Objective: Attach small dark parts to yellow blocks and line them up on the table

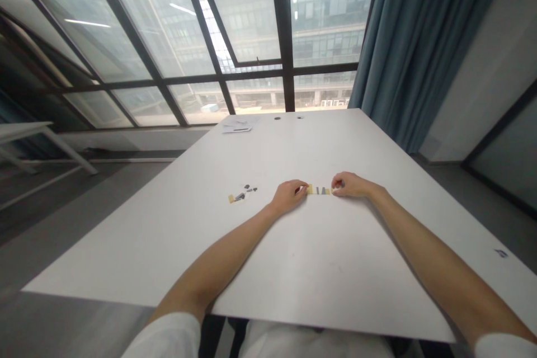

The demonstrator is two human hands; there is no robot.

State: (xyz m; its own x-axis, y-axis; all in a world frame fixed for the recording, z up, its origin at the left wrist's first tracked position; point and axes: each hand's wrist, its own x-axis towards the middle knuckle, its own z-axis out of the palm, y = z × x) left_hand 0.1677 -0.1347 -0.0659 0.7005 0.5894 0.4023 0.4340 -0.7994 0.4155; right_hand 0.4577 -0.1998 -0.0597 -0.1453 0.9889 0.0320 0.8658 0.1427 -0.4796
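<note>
Head view: at the left of the white tabletop [319, 268], a loose cluster [240, 197] of yellow, grey and dark pieces lies well apart from both hands. Papers [237, 128] lie beyond it, toward the window [247, 17].

Next, the left hand [288, 196] rests low, fingers bent and close together, the tips at the left end of a row [323, 191] of small yellow and grey pieces. Contact appears likely; whether the thumb pinches the end cannot be told.

The row lies flat between the two hands, long axis running left to right across the tabletop. It extends rightward from the left fingertips.

The right hand [351, 184] is at the row's right end, thumb and forefinger curled, tips nearly together. Any held piece is too small to confirm. The left hand appears marginally nearer the row.
</note>
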